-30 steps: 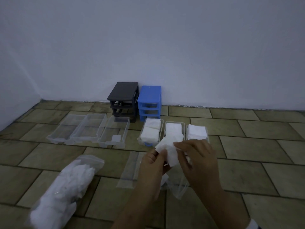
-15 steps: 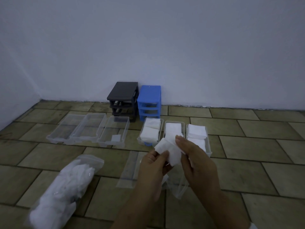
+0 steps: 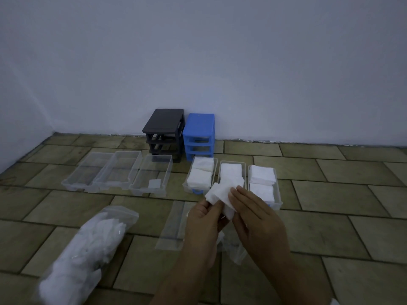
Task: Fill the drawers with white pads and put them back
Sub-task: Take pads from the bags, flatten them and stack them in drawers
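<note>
Head view looks down on a tiled floor (image 3: 330, 234) that meets a pale wall (image 3: 198, 51). Both hands are raised over the floor and share a small bunch of white pads (image 3: 221, 194). The left hand (image 3: 203, 221) has its thumb and fingers (image 3: 217, 205) curled round the lower left edge of the bunch, pinching it. The right hand (image 3: 255, 214) lies against the right side of the same pads, its fingers bent and its thumb tip resting on the top sheet (so the bunch is gripped from both sides).

Just behind the hands stand three clear drawers in a row, each holding white pads: the left filled drawer (image 3: 199, 176), the middle filled drawer (image 3: 231, 172) and the right filled drawer (image 3: 263, 183), which shows two neat stacks. Further left sit three more clear drawers side by side, the far-left drawer (image 3: 88, 172), the next drawer (image 3: 120, 169) and the third drawer (image 3: 152, 176), which has a small label on its front.

Against the wall stand a black drawer frame (image 3: 164, 130) and, touching it on the right, a blue drawer frame (image 3: 199, 135), their slots open. A plastic bag of white pads (image 3: 88, 249) lies on the floor at lower left, and flat clear bags (image 3: 171, 225) lie under the hands.
</note>
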